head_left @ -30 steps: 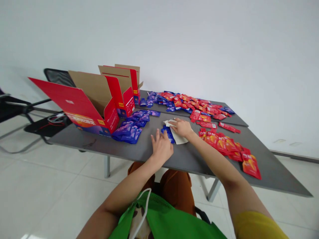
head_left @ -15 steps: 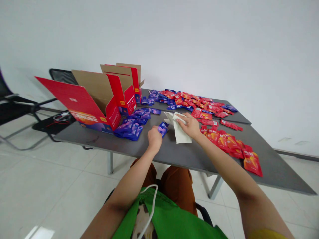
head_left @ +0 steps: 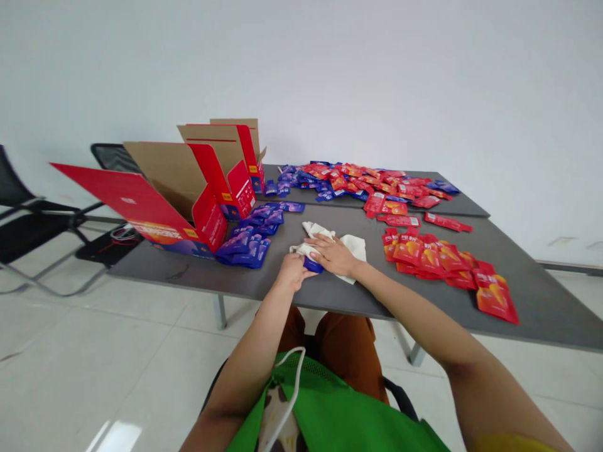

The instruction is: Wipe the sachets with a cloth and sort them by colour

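Observation:
My left hand [head_left: 292, 271] is closed on the lower end of a small purple pouch [head_left: 313, 265] near the table's front edge. A white cloth [head_left: 354, 246] lies crumpled over and around the pouch, hiding most of it. My right hand [head_left: 332, 254] grips the cloth and presses it down onto the pouch, fingers pointing left toward my left hand. To the left of both hands is a fanned pile of purple pouches [head_left: 245, 245]. Overlapping red pouches [head_left: 428, 257] form a row on the right.
Open red cardboard boxes [head_left: 141, 204] stand along the table's left side. At the back, a mixed heap of red and purple pouches [head_left: 348, 179] spreads over the grey table [head_left: 264, 282]. Black chairs [head_left: 38, 220] are at the far left, and a white wall rises behind.
My right hand has lowered the cloth from above the table onto the purple pouch. My left hand has moved slightly down with the pouch, and the view has shifted a little.

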The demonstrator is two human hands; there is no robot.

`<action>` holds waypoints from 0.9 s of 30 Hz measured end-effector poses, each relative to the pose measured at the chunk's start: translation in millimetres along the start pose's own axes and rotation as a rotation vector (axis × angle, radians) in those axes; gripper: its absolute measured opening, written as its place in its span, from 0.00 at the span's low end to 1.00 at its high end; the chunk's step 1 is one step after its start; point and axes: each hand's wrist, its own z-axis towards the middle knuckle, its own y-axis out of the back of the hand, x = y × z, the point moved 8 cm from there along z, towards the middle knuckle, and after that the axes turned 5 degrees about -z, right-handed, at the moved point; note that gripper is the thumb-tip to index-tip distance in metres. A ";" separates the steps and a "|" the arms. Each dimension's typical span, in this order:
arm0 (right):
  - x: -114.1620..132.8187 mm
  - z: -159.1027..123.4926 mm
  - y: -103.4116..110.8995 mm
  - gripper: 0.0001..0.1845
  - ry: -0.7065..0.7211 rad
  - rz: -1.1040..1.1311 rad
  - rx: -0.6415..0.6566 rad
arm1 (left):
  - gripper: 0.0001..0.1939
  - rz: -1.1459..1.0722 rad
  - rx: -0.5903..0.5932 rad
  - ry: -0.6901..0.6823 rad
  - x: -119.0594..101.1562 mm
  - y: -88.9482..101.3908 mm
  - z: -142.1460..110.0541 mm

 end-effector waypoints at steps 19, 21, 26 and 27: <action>-33.7 -20.4 86.4 0.29 0.026 0.374 -0.265 | 0.17 0.018 -0.065 0.023 0.8 4.2 -8.0; -45.6 -31.4 113.6 0.31 -0.072 0.462 -0.385 | 0.16 0.052 -0.085 0.017 2.3 6.9 -5.2; -52.6 -46.9 140.6 0.36 -0.217 0.796 -0.509 | 0.15 0.049 -0.111 0.020 0.4 9.9 -2.7; -47.1 -47.3 138.8 0.36 -0.217 0.846 -0.515 | 0.15 0.035 -0.107 0.036 0.2 9.6 -2.8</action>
